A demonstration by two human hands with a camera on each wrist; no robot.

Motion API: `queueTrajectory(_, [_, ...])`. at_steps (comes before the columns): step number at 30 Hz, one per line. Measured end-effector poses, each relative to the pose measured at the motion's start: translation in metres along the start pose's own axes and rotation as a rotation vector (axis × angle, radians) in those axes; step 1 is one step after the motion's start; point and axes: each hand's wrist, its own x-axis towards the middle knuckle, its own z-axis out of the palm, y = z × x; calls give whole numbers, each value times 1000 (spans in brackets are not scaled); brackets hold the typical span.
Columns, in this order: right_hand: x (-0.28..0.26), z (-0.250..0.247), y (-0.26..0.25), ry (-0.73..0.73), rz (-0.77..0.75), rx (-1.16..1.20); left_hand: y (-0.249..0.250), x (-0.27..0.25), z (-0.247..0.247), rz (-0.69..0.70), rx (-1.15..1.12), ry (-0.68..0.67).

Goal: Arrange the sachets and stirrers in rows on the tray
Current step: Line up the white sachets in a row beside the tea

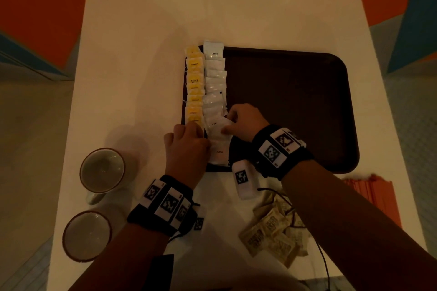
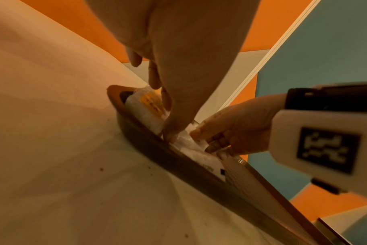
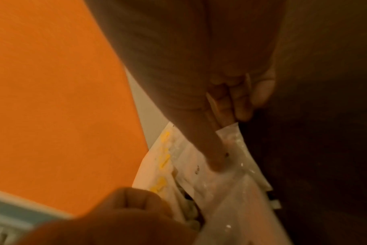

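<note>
A dark brown tray [image 1: 283, 101] lies on the white table. Along its left edge runs a row of yellow sachets [image 1: 195, 82], with a row of white coffee sachets [image 1: 215, 78] beside it. My right hand [image 1: 229, 123] pinches a white coffee sachet [image 1: 216, 125] at the near end of the white row, thumb on top [image 3: 216, 157], fingers under its edge. My left hand [image 1: 198, 132] sits at the near end of both rows. Its thumb [image 2: 170, 132] presses the white sachets [image 2: 186, 140], and its fingers hang over the last yellow sachet [image 2: 151, 102]. Another coffee sachet [image 1: 218, 152] lies nearest me.
A loose pile of brown sugar sachets [image 1: 272, 229] lies on the table under my right forearm. Orange stirrers [image 1: 373, 196] lie at the right near the table's edge. Two cups [image 1: 101, 169] [image 1: 87, 235] stand at the near left. The tray's right part is bare.
</note>
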Motion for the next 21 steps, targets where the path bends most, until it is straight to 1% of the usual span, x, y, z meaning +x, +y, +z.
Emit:
queueTrajectory(3, [-3, -1, 2, 9, -65, 99, 0, 0, 0, 4, 17, 12])
queueTrajectory(5, [-1, -2, -2, 31, -134, 91, -1, 0, 1, 6, 26, 11])
queueTrajectory(7, [2, -2, -6, 23, -174, 88, -1, 0, 1, 5, 14, 6])
queueTrajectory(10, [10, 0, -9, -15, -158, 3, 1, 0, 0, 2, 10, 11])
queueTrajectory(14, [15, 6, -11, 20, -139, -44, 1, -1, 1, 0, 10, 11])
queueTrajectory(17, [16, 6, -10, 36, -138, -9, 1, 0, 0, -1, 12, 12])
queueTrajectory(21, [18, 3, -11, 68, -181, 88, 0, 1, -2, -7, 9, 21])
